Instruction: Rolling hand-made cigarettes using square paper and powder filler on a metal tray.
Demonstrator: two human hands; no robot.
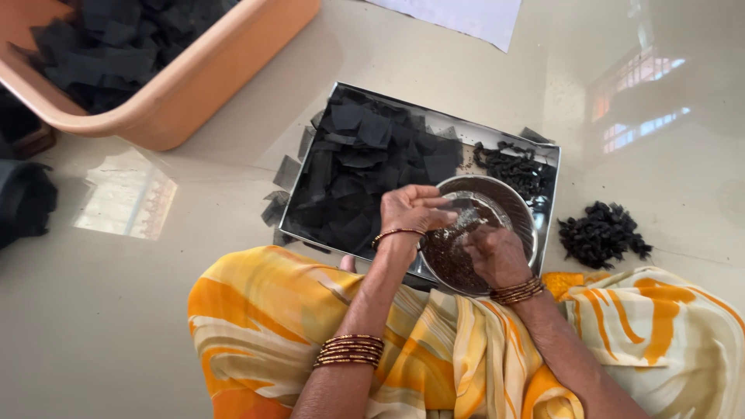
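The round steel bowl point(497, 203) of dark brown grainy filling sits on the right of the flat steel tray point(497, 133), just beyond my knees. My right hand point(497, 254) dips into it, fingers bunched together. My left hand point(411, 208) pinches something small at the bowl's left rim. Black paper squares point(372, 167) heap left; a pile of black folded pieces point(604, 233) lies right, on the floor.

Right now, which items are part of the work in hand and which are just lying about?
In use:
left hand
right hand
steel bowl of dark brown grains
steel tray
black square pieces on the tray
small dark pile on the tray

Lying about:
orange tub
dark heap on floor
white sheet
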